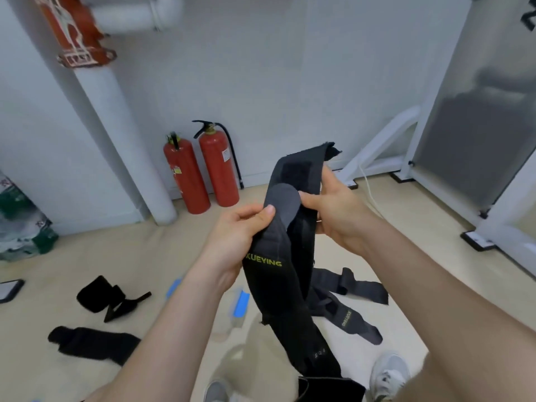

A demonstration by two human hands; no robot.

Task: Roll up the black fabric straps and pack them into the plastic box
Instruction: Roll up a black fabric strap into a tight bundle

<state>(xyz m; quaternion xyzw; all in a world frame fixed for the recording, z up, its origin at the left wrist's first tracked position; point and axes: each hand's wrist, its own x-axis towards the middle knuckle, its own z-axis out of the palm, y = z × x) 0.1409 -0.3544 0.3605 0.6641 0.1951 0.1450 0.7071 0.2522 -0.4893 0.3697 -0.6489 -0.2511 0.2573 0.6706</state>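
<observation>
Strap (278, 274), yellow "XUEYING" print, gripped by both hands.

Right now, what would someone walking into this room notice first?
First, the long black strap with yellow lettering, held up at centre by the left hand and right hand. Next, two red fire extinguishers standing against the back wall. More black straps lie on the floor to the left.

Bare floor (145, 256) lies open between the rolled strap (95, 294) at left and the loose straps (362, 288) at right; two fire extinguishers (217, 169) and a white pipe (116, 126) block the wall side
</observation>
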